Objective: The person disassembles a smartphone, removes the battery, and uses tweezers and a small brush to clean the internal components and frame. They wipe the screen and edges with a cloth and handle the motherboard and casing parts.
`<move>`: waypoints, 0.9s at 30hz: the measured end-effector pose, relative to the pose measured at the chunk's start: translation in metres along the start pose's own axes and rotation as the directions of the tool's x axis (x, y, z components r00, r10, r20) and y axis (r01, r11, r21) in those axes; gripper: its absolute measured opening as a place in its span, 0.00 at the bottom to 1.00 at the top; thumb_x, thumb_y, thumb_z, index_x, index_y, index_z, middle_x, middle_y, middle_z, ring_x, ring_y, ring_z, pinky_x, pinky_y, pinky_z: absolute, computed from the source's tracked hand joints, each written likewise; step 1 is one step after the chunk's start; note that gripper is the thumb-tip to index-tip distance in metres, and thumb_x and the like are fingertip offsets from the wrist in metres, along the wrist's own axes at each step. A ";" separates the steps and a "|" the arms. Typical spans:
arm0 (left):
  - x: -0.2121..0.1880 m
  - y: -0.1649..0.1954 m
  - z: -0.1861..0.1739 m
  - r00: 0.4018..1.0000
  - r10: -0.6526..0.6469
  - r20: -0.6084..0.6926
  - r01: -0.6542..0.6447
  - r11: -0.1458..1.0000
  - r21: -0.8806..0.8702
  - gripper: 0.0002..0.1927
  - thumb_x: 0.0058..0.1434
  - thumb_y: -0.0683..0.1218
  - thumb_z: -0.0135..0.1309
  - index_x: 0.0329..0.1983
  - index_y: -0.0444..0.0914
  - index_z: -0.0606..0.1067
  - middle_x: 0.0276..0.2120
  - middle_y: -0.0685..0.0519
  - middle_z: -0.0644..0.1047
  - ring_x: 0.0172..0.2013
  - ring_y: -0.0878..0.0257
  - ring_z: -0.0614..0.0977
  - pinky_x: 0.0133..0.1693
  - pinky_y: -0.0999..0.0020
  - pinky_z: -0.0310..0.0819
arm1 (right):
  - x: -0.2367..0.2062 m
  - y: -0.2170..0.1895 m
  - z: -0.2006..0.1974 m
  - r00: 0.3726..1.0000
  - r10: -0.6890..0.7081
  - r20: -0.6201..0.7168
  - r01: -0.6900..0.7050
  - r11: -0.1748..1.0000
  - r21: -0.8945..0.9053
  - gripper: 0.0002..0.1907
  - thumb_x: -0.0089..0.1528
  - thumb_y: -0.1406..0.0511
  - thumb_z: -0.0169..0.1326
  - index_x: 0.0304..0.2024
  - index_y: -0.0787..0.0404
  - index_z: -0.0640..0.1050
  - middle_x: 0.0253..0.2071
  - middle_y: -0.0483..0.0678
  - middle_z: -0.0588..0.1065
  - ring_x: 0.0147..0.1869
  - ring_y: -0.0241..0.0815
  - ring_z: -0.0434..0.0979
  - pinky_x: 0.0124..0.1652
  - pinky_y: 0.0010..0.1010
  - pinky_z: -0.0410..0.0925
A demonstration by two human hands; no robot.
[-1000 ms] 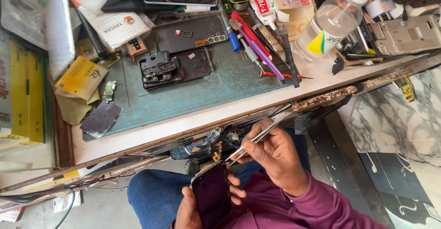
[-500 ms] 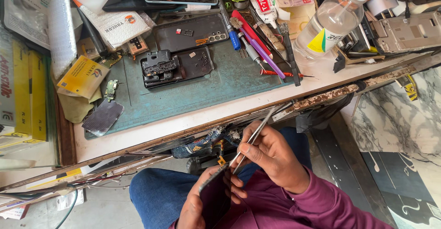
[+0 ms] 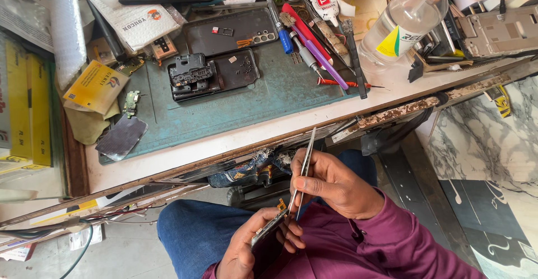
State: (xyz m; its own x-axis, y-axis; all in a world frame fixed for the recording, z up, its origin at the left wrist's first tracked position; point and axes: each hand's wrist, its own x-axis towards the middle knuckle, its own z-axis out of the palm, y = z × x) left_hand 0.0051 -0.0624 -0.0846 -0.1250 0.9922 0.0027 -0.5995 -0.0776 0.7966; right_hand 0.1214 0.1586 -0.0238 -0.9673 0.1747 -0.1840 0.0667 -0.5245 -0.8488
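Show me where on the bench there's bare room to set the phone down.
Bare: the lower middle of the teal work mat, between the grey foil patch and the orange-handled screwdriver, plus the white bench strip along its front edge. Crowded: the back, with the dark phone back covers, the purple pen tool and the clear liquid bottle.
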 end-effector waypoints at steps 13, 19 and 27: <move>-0.001 0.000 0.000 0.997 0.056 -0.057 -0.049 0.992 0.113 0.60 0.56 0.82 0.47 0.65 0.24 0.65 0.50 0.35 0.77 0.48 0.50 0.83 0.49 0.58 0.78 | -0.015 0.009 0.014 0.969 -0.229 -0.094 0.208 0.959 -0.195 0.10 0.69 0.66 0.55 0.46 0.64 0.69 0.37 0.50 0.77 0.46 0.39 0.82 0.47 0.30 0.76; 0.000 -0.001 0.000 0.998 0.053 0.014 -0.054 0.992 0.118 0.60 0.57 0.82 0.47 0.66 0.23 0.63 0.50 0.35 0.76 0.49 0.50 0.83 0.50 0.58 0.78 | -0.015 0.008 0.008 0.991 -0.125 -0.047 0.120 0.988 -0.102 0.10 0.70 0.66 0.53 0.48 0.65 0.68 0.37 0.51 0.77 0.44 0.38 0.81 0.46 0.30 0.75; -0.001 -0.002 0.000 0.998 0.039 0.055 -0.043 0.997 0.066 0.60 0.58 0.81 0.47 0.67 0.22 0.62 0.50 0.35 0.76 0.48 0.49 0.83 0.49 0.58 0.79 | -0.008 0.011 -0.003 0.999 -0.023 0.036 0.022 1.000 0.016 0.11 0.69 0.66 0.54 0.47 0.64 0.67 0.36 0.51 0.77 0.42 0.39 0.81 0.44 0.31 0.74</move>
State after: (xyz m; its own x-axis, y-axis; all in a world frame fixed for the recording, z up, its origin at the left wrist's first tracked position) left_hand 0.0064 -0.0633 -0.0868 -0.1049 0.9922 0.0670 -0.5399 -0.1134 0.8341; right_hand 0.1308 0.1539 -0.0333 -0.9766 0.1570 -0.1467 0.0411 -0.5336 -0.8447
